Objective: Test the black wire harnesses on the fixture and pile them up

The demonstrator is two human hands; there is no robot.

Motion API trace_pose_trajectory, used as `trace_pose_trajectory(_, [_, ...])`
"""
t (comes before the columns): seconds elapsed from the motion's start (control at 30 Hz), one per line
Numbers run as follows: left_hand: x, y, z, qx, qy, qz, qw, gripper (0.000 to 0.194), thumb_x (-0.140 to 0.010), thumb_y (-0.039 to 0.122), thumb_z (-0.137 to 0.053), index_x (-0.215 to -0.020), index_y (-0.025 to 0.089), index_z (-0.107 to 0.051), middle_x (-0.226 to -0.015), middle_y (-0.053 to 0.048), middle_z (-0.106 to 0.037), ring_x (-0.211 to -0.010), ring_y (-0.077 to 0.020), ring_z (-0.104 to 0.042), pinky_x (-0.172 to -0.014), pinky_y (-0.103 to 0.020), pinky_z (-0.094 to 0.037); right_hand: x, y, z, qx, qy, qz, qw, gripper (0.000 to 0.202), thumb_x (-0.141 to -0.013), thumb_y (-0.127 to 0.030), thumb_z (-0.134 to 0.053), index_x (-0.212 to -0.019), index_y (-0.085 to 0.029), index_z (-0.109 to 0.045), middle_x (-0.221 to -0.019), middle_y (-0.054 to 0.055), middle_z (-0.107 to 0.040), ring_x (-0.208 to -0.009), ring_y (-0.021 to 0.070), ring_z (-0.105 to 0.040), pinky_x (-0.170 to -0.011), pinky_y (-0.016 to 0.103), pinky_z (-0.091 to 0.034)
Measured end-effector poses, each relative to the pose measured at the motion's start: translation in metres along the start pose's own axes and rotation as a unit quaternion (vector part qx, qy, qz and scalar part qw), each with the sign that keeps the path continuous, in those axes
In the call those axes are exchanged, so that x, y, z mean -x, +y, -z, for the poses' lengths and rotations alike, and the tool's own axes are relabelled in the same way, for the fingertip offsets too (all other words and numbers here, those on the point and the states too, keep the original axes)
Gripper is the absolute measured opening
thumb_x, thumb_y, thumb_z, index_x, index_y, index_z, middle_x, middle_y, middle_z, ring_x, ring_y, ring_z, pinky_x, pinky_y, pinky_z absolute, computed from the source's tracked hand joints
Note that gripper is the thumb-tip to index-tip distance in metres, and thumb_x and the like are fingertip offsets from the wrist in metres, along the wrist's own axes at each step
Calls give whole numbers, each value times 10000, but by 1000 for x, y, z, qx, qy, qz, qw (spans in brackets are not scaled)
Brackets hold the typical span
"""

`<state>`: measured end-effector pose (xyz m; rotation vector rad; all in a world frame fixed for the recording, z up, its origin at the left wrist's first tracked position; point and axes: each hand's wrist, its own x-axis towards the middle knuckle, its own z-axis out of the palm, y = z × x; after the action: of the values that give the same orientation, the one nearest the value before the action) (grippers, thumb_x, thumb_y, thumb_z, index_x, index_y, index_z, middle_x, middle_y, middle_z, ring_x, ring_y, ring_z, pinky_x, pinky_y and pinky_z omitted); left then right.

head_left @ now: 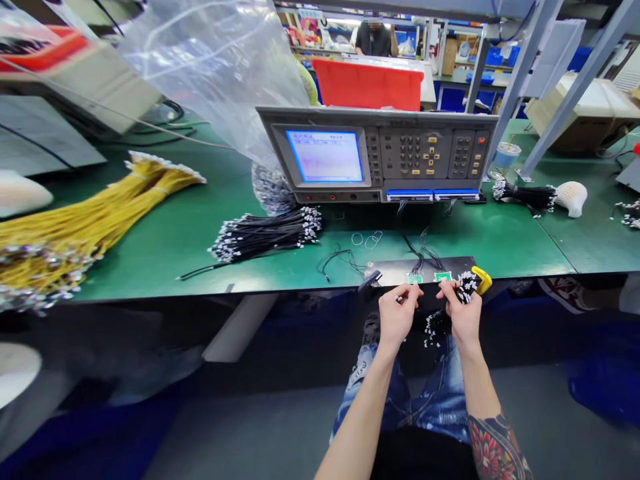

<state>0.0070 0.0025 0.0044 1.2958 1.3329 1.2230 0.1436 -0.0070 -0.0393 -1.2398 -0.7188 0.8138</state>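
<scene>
My left hand [397, 312] is closed in a pinch at the table's front edge, just below a small green circuit board [415, 279]. A short bit of black cable [399, 299] shows at its fingers. Beside it, my right hand [463, 315] has its fingertips at a second green circuit board [443, 276]. That hand is wrapped round a bundle of black cables with white connectors [469, 285]; more white ends hang below, between the hands. Both boards sit on a black plate [393, 270], with dark wires running back to the tester [380, 157]. The fingers hide the connector tips.
A yellow clamp handle [483, 281] stands right of the boards, a dark one [371, 280] left. Bundles of black cables [265, 233] and yellow cables [105, 220] lie leftward. Behind the tester are a red bin [367, 83] and a person [375, 39]. A metal post [520, 87] rises right.
</scene>
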Motion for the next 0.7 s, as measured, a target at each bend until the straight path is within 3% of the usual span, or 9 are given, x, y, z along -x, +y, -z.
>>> trace_pose_trajectory(0.17, [2, 0, -4, 6, 22, -8, 1000, 357, -855, 458, -641, -662, 175, -743, -516, 10, -566, -496, -133, -486, -536, -258, -365, -1, -1, 1, 6, -6, 1, 1000, 356, -751, -487, -832, -804, -147, -738, -654, 45, -725, -564, 164, -613, -507, 272, -459])
trace_pose_trajectory(0.3, [-1, -1, -1, 10, 8, -7, 1000, 353, -830, 480, -653, -693, 175, -767, -534, 5, -568, -520, -140, -473, -553, -267, -363, -1, -5, 3, 10, -25, -19, 999, 371, -762, -516, -817, -779, -155, -737, -677, 55, -738, -504, 133, -562, -452, 251, -406])
trace_pose_trajectory(0.47, [-2, 0, 10, 33, -64, 3, 997, 427, -800, 536, -691, -572, 179, -647, -497, 31, -461, -506, -115, -377, -519, -257, -293, 0, -16, 9, -4, -137, -97, 986, 477, -765, -625, -798, -687, -167, -684, -490, 3, -617, -384, 93, -418, -381, 230, -291])
trace_pose_trajectory(0.53, [2, 1, 15, 61, -117, 27, 991, 464, -805, 565, -698, -574, 172, -611, -494, 48, -403, -495, -98, -322, -498, -247, -247, 2, -22, 14, -28, -166, -105, 980, 506, -757, -650, -805, -657, -181, -645, -422, -38, -519, -388, 101, -432, -402, 231, -336])
trace_pose_trajectory(0.63, [10, 3, 21, 102, -165, 63, 979, 424, -801, 567, -741, -876, 152, -696, -533, 82, -391, -501, -86, -304, -497, -229, -229, 6, -29, 21, -80, -172, -93, 977, 489, -778, -649, -803, -699, -204, -618, -412, -92, -400, -434, 131, -516, -491, 258, -463])
trace_pose_trajectory(0.7, [16, 6, 24, 119, -183, 75, 973, 546, -788, 529, -786, -1175, 168, -650, -580, 93, -440, -522, -88, -346, -511, -216, -250, 9, -33, 22, -101, -174, -93, 975, 464, -827, -640, -766, -739, -208, -623, -434, -118, -338, -379, 95, -429, -452, 238, -425])
